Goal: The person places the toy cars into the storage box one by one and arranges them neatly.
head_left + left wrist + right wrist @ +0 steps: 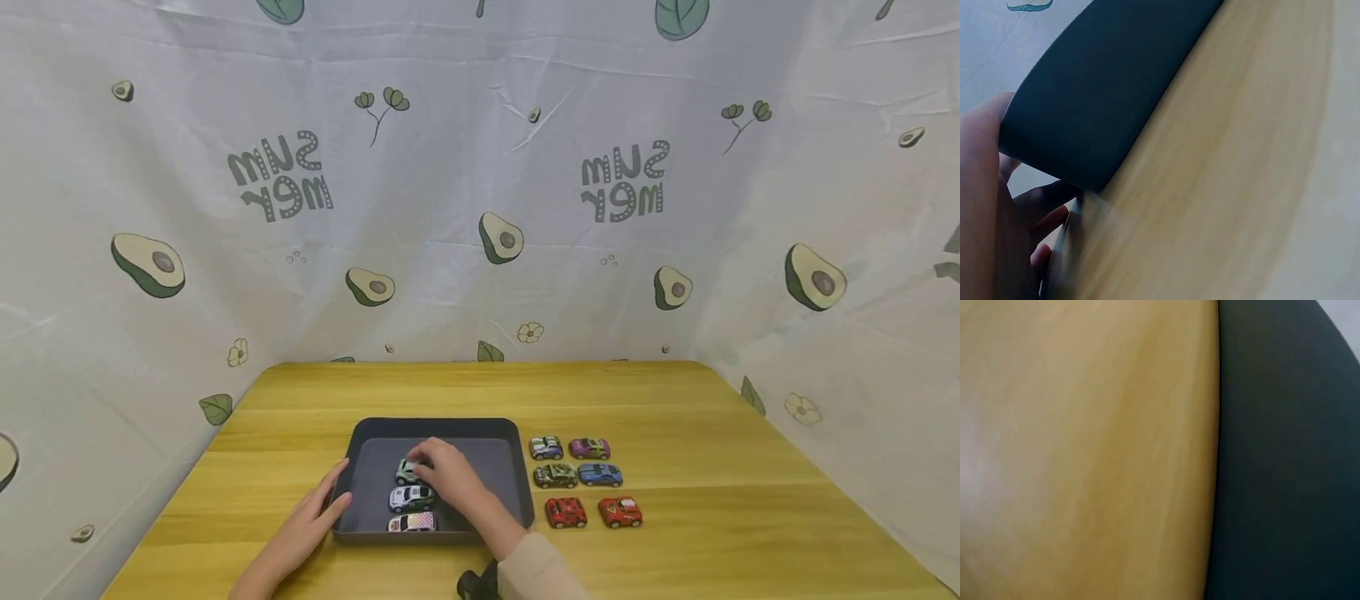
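Note:
A dark grey rectangular tray (523,471) stands on the wooden table. My left hand (303,521) grips its left wall, the thumb over the rim; in the left wrist view, fingers (1047,197) lie at the tray's outer side (1097,81). Inside the tray, my right hand (447,473) pinches a light green toy car (406,472), partly hidden by the fingers. Below that car, towards me, a white and black toy car (411,498) and a white and pink checked one (412,522) form a column. The right wrist view shows only tray wall (1285,462) and table.
Right of the tray stand several toy cars in pairs: a white and blue car (546,447) by a purple one (589,448), a camouflage car (555,476) by a blue one (600,474), and two red cars (566,512). A black object (478,583) shows beside the right sleeve.

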A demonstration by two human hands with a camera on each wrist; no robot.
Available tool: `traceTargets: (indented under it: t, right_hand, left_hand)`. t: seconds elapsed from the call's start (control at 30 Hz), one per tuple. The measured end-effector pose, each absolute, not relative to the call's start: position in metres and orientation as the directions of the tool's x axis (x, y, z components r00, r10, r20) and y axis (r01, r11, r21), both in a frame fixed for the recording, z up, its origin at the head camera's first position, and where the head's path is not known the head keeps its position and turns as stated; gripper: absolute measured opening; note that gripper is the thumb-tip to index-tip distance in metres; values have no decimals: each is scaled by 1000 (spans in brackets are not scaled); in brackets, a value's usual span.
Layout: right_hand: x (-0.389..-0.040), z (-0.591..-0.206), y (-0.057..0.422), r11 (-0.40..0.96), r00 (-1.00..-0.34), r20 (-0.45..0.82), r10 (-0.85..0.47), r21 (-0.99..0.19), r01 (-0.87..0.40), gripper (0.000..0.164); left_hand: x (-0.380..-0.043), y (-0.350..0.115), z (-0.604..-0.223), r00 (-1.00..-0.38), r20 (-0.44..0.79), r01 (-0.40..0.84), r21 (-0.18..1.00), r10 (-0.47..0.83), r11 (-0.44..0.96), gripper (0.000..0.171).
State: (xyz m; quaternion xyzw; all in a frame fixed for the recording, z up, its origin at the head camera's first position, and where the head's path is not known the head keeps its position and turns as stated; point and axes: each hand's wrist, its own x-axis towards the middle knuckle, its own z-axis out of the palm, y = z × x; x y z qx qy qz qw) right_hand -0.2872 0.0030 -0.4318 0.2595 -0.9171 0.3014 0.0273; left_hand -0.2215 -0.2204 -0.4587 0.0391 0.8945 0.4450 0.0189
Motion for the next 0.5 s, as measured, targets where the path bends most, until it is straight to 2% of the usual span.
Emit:
traceTargets:
  t: [0.27,0.5]
  right_hand:
    - [-285,-427,2,703,-856,130,-501,-516,-490,25]
    - [-288,-429,4,685,-823,152,-547,-484,-545,29]
  left_hand:
    - [-221,-219,-456,-997,12,60,791,82,609,60]
    - [-221,-219,-457,-997,6,51,793,76,607,61]
